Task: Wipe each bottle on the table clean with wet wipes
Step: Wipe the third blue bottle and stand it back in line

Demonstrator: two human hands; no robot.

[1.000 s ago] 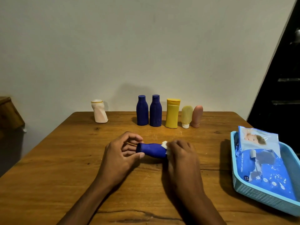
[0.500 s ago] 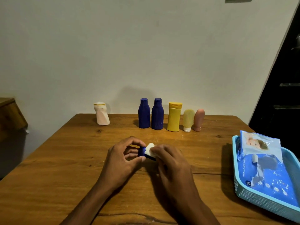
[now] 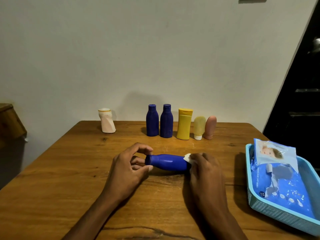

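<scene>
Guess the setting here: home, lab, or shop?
Likely a home room: a worn wooden table against a plain painted wall, toiletry bottles lined up, and a baby wet wipes pack in a plastic basket.

right hand (image 3: 206, 168) + wipe (image 3: 187, 157): slid from cap end to base | blue bottle (image 3: 167, 162): body uncovered

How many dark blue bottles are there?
3. Two dark blue bottles stand upright side by side at the back of the table. The third lies sideways between the left hand and right hand.
</scene>
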